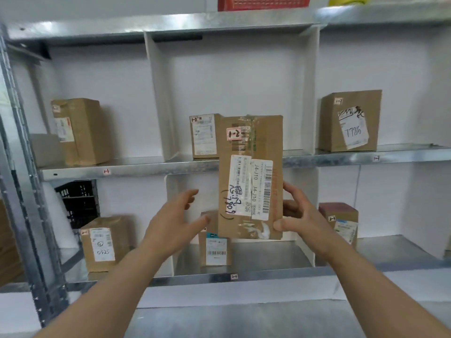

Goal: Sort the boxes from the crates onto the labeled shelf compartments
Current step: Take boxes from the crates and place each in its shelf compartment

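Right hand [296, 215] gripping tall box [250, 176]; left hand [175, 218] open beside it.

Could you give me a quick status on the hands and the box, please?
Right hand grips tall box marked 1-2. Left hand open, off it. Smaller box already in middle upper compartment.

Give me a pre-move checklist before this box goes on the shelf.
1. Grip: right hand holds the box by its right edge: ok.
2. Left hand open, off the box: not ok for support.
3. Box tag reads 1-2: ok.
4. Middle upper bay holds another 1-2 box: match ok.
5. Space right of that box: ok.
6. Bay's own shelf label: hidden behind the held box, cannot tell.
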### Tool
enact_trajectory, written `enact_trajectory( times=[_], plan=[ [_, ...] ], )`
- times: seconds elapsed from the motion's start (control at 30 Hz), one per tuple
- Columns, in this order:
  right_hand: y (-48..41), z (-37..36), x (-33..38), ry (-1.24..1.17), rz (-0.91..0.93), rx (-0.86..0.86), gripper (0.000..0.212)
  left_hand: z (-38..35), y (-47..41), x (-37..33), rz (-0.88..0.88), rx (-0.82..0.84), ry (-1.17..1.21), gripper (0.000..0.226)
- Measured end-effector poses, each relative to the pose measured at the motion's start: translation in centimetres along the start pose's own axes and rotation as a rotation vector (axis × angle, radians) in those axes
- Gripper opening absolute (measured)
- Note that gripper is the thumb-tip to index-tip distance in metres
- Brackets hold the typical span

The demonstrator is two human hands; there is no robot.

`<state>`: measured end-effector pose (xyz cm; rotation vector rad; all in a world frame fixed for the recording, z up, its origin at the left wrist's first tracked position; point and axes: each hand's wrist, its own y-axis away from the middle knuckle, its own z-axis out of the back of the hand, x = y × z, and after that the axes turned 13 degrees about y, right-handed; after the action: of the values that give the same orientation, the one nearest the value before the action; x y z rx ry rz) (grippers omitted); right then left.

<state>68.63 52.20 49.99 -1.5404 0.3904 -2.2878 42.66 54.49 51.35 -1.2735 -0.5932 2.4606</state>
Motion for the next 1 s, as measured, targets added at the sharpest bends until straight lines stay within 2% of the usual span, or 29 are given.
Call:
enact_trajectory(
  times=[0.2, 0.37, 0.53, 0.7, 0.83, 1.0],
  plan=[
    [-5.2, 4.8, 0.9, 0.066, 0.059, -0.069, 0.095, -1.8, -7.7, -2.3, -0.215, -0.034, -0.17, 0.066],
    [-10.8, 8.3, 1.1, 0.13, 0.089, -0.151, 0.096, -2.7, -14.9, -3.7, -0.318, -0.05, -0.279, 0.068],
    [-16.3, 10.6, 0.9, 0.188, 0.122, -0.178, 0.093, -3.5, -21.2, -4.3, -0.367, -0.107, -0.373, 0.07],
    [-20.7, 12.1, -0.4, 0.214, 0.121, -0.207, 0.093, -5.3, -25.7, -4.3, -0.394, -0.083, -0.441, 0.07],
    [-22.5, 12.8, -1.7, 0.202, 0.094, -0.22, 0.083, -6.8, -27.6, -4.6, -0.377, -0.085, -0.398, 0.071],
    [-24.1, 13.9, -3.8, 0.165, 0.073, -0.198, 0.085, -8.8, -28.4, -5.1, -0.334, -0.047, -0.318, 0.066]
  ],
)
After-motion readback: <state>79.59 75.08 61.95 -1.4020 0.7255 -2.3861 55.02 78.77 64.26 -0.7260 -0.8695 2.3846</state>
